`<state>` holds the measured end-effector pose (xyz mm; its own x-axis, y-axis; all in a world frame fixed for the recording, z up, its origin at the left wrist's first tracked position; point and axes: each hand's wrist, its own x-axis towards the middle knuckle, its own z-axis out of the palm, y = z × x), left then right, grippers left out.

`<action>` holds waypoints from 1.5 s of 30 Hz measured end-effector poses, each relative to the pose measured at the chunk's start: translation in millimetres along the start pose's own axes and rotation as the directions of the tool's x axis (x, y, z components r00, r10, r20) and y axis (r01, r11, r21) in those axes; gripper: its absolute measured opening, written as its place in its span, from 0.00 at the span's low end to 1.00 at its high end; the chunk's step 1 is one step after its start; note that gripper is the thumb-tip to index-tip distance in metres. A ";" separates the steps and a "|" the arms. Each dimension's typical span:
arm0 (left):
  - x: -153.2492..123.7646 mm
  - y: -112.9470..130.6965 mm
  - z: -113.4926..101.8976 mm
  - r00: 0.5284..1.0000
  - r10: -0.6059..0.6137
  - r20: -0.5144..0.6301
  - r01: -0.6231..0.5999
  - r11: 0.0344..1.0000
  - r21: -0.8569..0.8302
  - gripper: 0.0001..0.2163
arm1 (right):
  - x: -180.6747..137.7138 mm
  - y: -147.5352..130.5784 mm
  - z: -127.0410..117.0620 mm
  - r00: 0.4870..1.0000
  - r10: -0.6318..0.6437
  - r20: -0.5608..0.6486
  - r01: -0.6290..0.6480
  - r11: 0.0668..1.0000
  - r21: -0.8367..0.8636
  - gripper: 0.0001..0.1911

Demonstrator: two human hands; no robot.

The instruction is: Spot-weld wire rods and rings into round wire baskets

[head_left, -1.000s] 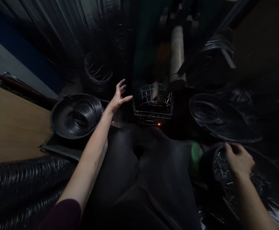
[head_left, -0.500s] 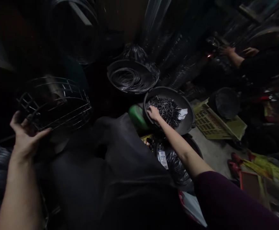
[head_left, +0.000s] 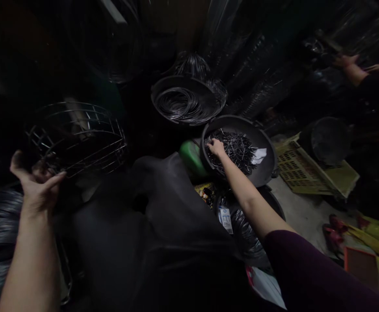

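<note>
wires (head_left: 240,149) look light, stiff, slippery; best pinched mid-length. my right grip (head_left: 216,147) curls over them, hold unclear; left grip (head_left: 40,187), spread wide, seemingly empty, is beside the basket (head_left: 90,131).

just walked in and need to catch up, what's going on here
A person's right hand reaches into a dark basin, at the edge of a heap of short metal pieces; whether it grips any is unclear. The left hand is spread open by a wire frame; contact can't be made out. A second basin holds coiled wire. Another person's hand shows at upper right.
</note>
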<state>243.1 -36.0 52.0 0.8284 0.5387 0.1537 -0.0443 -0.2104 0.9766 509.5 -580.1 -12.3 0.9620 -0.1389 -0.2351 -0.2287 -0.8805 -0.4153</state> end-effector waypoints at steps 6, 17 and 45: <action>-14.9 -15.7 -15.4 0.984 0.169 -0.059 -0.170 0.985 -0.017 0.52 | -33.1 -8.4 -38.7 0.966 -0.021 -0.258 0.081 0.972 0.222 0.18; -85.2 83.0 38.5 0.927 0.323 0.192 -0.376 0.808 0.454 0.43 | -214.3 -81.3 13.3 0.874 -0.483 0.054 0.364 0.724 0.587 0.24; -61.1 103.9 48.3 0.929 0.295 0.224 -0.371 0.754 0.542 0.30 | -233.4 -268.2 -12.1 -0.127 -0.967 0.223 0.938 -0.190 -0.289 0.16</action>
<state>214.9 -130.2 136.8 0.8814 0.2552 0.3975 -0.0381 -0.8004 0.5983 348.1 -317.0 164.6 0.0659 0.9697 0.2352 0.9892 -0.0944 0.1119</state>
